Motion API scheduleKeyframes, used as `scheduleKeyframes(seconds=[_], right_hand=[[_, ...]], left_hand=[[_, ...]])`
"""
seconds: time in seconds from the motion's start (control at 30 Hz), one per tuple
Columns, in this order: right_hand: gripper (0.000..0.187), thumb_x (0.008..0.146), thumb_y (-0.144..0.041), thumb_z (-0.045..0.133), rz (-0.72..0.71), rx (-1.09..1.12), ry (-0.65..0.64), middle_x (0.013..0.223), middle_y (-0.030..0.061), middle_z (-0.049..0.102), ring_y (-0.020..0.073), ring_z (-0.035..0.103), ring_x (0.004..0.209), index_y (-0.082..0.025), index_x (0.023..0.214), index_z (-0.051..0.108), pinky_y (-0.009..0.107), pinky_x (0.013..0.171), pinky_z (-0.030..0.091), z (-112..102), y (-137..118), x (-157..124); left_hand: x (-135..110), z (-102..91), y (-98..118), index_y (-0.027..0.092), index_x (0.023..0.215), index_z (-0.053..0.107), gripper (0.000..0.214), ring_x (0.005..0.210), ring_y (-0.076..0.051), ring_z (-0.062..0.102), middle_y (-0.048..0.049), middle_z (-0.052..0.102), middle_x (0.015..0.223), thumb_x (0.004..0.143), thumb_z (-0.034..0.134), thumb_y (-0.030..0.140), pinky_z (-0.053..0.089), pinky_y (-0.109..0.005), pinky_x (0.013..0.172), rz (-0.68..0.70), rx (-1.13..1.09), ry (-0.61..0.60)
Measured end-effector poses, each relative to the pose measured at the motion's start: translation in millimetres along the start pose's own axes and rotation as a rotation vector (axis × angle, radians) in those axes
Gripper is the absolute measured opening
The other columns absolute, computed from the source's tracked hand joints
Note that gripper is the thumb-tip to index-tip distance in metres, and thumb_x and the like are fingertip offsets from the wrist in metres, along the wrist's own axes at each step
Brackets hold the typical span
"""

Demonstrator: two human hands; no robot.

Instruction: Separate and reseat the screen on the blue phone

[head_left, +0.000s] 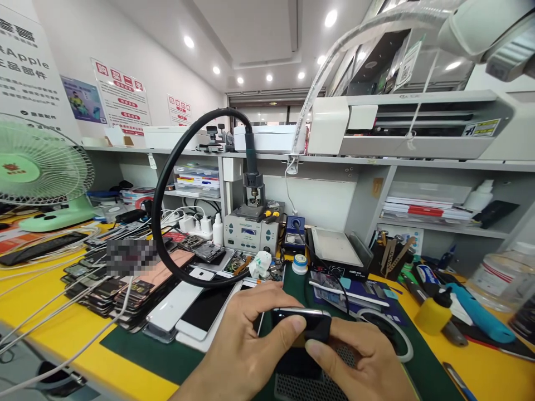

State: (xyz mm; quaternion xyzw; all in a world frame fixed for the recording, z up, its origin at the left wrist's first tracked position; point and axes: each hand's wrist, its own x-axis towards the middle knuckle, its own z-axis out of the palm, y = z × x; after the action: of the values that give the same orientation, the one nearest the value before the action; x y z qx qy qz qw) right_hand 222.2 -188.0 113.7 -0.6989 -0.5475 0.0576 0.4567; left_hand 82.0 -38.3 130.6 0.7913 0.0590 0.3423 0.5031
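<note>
Both of my hands hold a smartphone [320,327] with a glossy black face and a shiny metal edge. My left hand [251,337] grips its left side, thumb across the front and fingers behind. From the right, my right hand [363,356] pinches the lower corner with thumb and fingers. A dark flat panel [296,363] shows just below the phone; whether it is part of it I cannot tell. Under my hands lies a grey perforated pad [307,388] on a green mat [142,356]. Several white phones [179,303] lie left of my left hand.
A hot-air rework station [251,233] with a looping black hose [159,195] stands behind. Stacked phone parts [137,295] and white cables [79,301] crowd the left, near a green fan [62,214]. On the right are a yellow bottle [432,314] and a blue tool [480,314].
</note>
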Motion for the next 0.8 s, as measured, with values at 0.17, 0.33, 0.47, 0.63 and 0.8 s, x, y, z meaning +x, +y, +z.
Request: scheduleKeyframes(seconds=[0.17,0.33,0.47,0.63,0.8], right_hand=[[0.026,0.090,-0.041,0.063,0.049,0.114,-0.024,0.068,0.0028,0.064,0.0232,0.063,0.073,-0.020,0.076,0.071,0.029,0.071,0.053,1,-2,2],[0.039,0.096,-0.048,0.056,0.219,0.427,-0.054,0.068,-0.0011,0.053,0.0139,0.049,0.064,-0.018,0.072,0.061,0.023,0.058,0.043,0,5,9],[0.038,0.102,-0.048,0.044,0.265,0.448,0.002,0.074,0.0015,0.059,0.0145,0.053,0.064,-0.019,0.103,0.068,0.024,0.056,0.045,-1,15,10],[0.048,0.093,-0.022,0.061,-0.198,-0.038,0.098,0.148,0.0069,0.045,0.0289,0.045,0.133,-0.034,0.139,0.052,0.042,0.100,0.049,5,19,7],[0.041,0.085,-0.003,0.063,-0.552,-0.164,0.080,0.121,0.0065,0.070,0.0291,0.050,0.130,-0.026,0.118,0.067,0.046,0.105,0.045,5,17,7]], left_hand=[[10,2.6,6,0.021,0.085,0.075,0.018,0.078,-0.017,0.059,-0.0021,0.068,0.080,0.089,0.065,0.035,0.045,-0.026,0.078,-0.029,-0.089,-0.060],[36,11.7,-10,0.015,0.076,0.072,0.020,0.068,-0.012,0.054,-0.0020,0.065,0.073,0.076,0.080,0.034,0.044,-0.019,0.061,-0.474,-0.487,0.063],[54,13.3,-32,0.013,0.086,0.069,0.019,0.066,-0.015,0.061,-0.0069,0.067,0.080,0.082,0.071,0.031,0.054,-0.027,0.059,-0.680,-0.631,0.122],[55,12.3,-51,0.012,0.103,0.065,0.024,0.070,-0.016,0.066,-0.0113,0.071,0.093,0.083,0.067,0.024,0.058,-0.029,0.066,-0.818,-0.676,0.121],[43,18.3,-60,0.010,0.097,0.069,0.030,0.067,-0.020,0.067,-0.0131,0.073,0.088,0.081,0.069,0.036,0.056,-0.030,0.058,-0.847,-0.597,-0.089]])
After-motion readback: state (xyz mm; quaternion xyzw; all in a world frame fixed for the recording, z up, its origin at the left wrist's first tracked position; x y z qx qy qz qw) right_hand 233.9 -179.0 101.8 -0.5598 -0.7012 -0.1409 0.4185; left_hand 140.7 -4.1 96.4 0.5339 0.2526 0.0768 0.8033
